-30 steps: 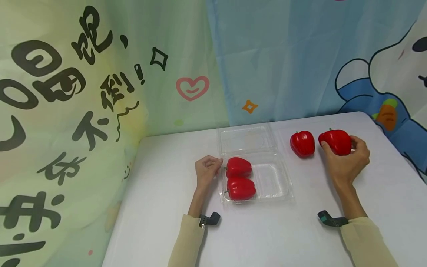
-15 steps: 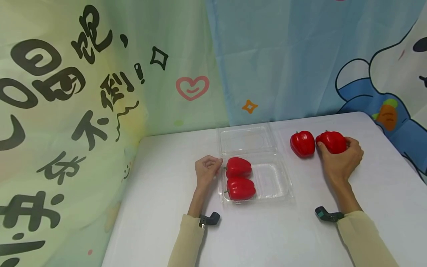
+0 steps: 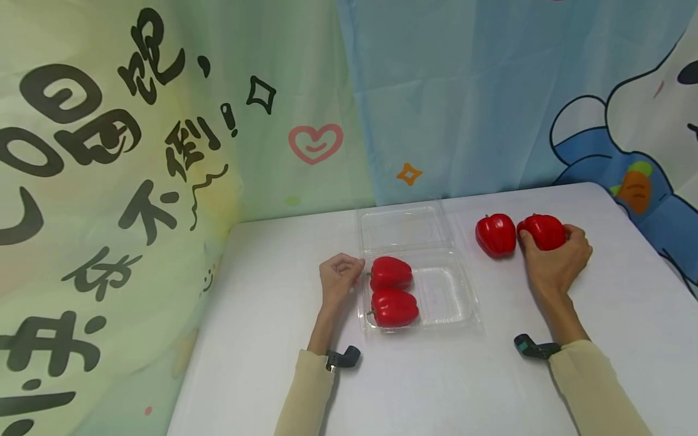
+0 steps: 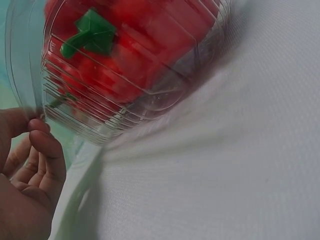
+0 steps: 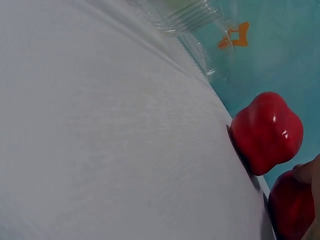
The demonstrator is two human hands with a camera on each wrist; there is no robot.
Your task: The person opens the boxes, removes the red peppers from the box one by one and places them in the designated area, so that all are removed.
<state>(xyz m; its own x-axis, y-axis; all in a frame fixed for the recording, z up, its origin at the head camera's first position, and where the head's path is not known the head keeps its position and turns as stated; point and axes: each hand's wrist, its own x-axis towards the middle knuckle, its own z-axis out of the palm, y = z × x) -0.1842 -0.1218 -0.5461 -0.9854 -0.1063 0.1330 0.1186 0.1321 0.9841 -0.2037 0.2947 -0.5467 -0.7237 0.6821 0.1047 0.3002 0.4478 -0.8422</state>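
Note:
My right hand [image 3: 558, 263] grips a red bell pepper [image 3: 546, 231] at the back right, thumb on its left side and fingers round its right. Just left of it, a second red bell pepper [image 3: 495, 235] stands on the table. In the right wrist view, the gripped bell pepper [image 5: 291, 207] shows only partly at the lower right edge. My left hand [image 3: 338, 280] pinches the left rim of a clear plastic clamshell box [image 3: 449, 297] between thumb and forefinger. Two red bell peppers lie in the box's left half, the back one [image 3: 390, 272] and the front one [image 3: 394, 309], green stems pointing left.
The box's lid [image 3: 402, 227] lies folded back toward the curtain [image 3: 463, 91] behind the table. A white cloth [image 3: 425, 387] covers the table. Dark wrist cameras sit on both wrists, the left camera [image 3: 345, 357] near the box's front edge.
My right hand has carried its bell pepper a little left, up beside the standing one, and barely moves over the last half second. The left hand and the box have stayed put.

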